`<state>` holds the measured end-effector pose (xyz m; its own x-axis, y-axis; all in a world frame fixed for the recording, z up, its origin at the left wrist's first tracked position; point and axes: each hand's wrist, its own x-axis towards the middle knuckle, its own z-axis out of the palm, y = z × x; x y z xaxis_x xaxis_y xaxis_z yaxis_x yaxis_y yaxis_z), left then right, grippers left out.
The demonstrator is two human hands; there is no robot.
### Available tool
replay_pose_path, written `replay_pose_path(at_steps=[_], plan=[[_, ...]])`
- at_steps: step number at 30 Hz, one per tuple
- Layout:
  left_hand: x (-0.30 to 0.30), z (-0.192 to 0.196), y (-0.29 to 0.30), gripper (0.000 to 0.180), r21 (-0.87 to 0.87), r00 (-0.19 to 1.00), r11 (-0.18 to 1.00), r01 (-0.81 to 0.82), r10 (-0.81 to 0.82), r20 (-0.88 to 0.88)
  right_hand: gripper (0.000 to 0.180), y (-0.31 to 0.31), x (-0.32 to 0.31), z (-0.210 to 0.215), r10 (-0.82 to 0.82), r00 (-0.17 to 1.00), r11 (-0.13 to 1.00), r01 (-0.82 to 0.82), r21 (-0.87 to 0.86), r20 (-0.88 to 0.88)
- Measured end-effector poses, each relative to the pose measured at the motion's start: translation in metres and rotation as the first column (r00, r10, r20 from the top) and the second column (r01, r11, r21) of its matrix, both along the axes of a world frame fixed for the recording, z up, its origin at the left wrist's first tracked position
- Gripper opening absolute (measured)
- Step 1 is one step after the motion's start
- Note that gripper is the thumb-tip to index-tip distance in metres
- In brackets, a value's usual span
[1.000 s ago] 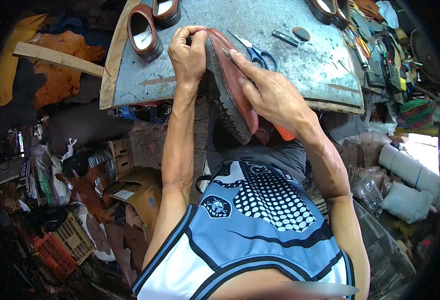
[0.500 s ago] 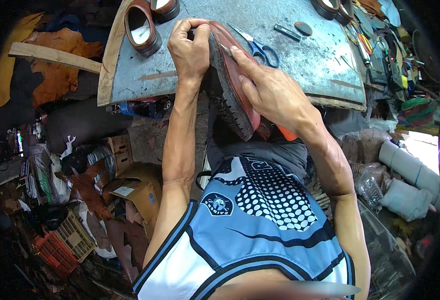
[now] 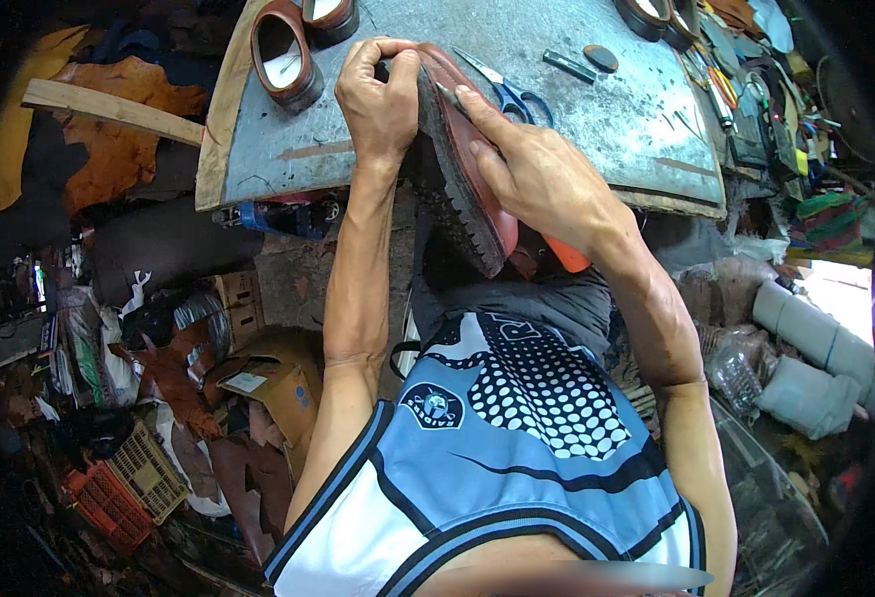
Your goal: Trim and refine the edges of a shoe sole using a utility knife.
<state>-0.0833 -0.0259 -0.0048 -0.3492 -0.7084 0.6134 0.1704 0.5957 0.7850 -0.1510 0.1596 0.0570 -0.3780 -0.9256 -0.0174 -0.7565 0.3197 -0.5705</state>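
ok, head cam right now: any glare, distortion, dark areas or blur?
Head view: pale glare on the worktable, strongest right of centre; blown-out patch at far right; black fisheye corners, dim left side; worktable's near edge bows; blurred smear along the bottom; left hand, right hand and shoe show no obvious motion blur.

Sleeveless blue jersey [image 3: 487,443], black trim [image 3: 507,514], white dots [image 3: 562,418], shield badge [image 3: 434,406]; dark trousers [image 3: 532,298].

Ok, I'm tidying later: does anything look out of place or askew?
A wooden plank juts leftward beyond the worktable, which looks awkward, and brown scraps lie jumbled beside a cardboard box on the left. The held shoe shows no obvious damage.
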Motion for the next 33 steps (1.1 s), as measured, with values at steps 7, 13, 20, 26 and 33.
replay_pose_path(at_steps=[7, 13, 20, 26, 33], plan=[[0.001, -0.001, -0.001, 0.012, 0.009, 1.000, 1.000, 0.019, -0.019, -0.016, 0.055, -0.005, -0.001, 0.006, 0.002, 1.000, 1.000, -0.002, -0.016, -0.004], [0.000, -0.001, 0.000, 0.012, -0.015, 1.000, 1.000, -0.016, 0.016, -0.020, 0.057, 0.004, 0.005, 0.003, 0.007, 0.999, 1.000, -0.006, 0.022, -0.043], [-0.001, -0.004, -0.002, 0.011, 0.005, 0.999, 1.000, -0.025, 0.025, -0.029, 0.056, 0.015, 0.011, -0.003, 0.058, 0.992, 0.996, -0.050, 0.074, -0.113], [0.002, -0.006, -0.005, 0.015, -0.033, 0.998, 0.999, -0.021, 0.023, 0.062, 0.056, 0.020, 0.016, -0.009, 0.035, 0.991, 0.999, -0.033, 0.013, -0.131], [0.000, -0.005, -0.004, 0.015, -0.029, 0.998, 0.999, -0.017, 0.018, 0.054, 0.054, 0.012, 0.010, -0.010, 0.023, 0.993, 0.998, -0.030, -0.061, -0.112]])
